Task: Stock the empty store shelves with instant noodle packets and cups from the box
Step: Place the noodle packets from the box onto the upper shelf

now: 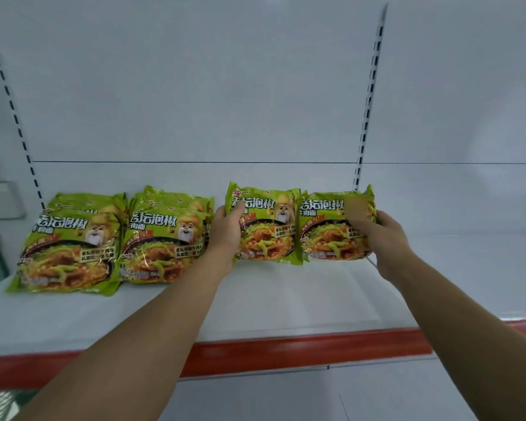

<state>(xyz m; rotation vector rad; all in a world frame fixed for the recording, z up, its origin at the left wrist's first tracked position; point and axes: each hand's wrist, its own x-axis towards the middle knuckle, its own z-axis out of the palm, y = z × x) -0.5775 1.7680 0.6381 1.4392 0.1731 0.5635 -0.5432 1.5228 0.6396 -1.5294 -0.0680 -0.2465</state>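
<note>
1. A left stack [70, 247] and a second stack [164, 238] of packets lay on the shelf [286, 299].
2. The left hand [225, 232] had its fingers curled round one upright packet [268, 226].
3. The right hand [377, 235] gripped the neighbouring packet [328, 226].
4. Both could topple forward on release, as nothing braced them.
5. The labels read "老坛泡椒牛肉面".

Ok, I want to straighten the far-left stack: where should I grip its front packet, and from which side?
Likely its left edge, from the front-left: the front packet leans back on those behind, its right edge crowds the second stack, while the left edge stands free. Thumb on the face, fingers behind.
</note>
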